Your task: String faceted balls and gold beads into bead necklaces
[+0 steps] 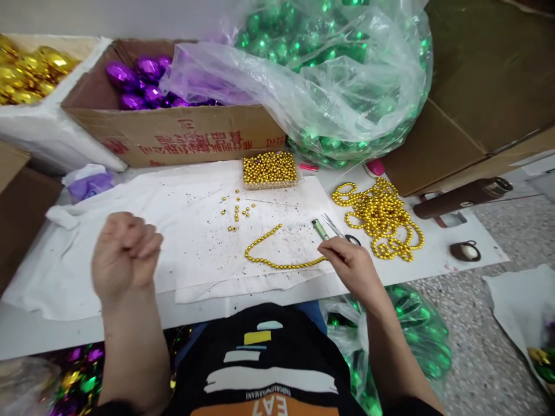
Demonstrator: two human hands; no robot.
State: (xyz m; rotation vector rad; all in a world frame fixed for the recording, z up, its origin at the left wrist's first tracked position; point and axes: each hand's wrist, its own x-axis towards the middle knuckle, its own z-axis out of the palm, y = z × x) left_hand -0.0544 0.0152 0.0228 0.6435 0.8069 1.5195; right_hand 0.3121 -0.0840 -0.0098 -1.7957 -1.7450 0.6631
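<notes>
My right hand pinches one end of a string of gold beads, which curves leftward over the white cloth. Raised at the left, my left hand is closed; whatever its fingers may hold is hidden. A clear box of gold beads stands at the back of the cloth, with several loose gold beads in front of it. Just beyond my right hand lie a green lighter and scissors. A thin needle-like line runs across the cloth near the box.
Behind the cloth stand a carton of purple ornaments and a bag of green ornaments. A heap of gold bead strings, a brown bottle and a dark tape roll lie to the right.
</notes>
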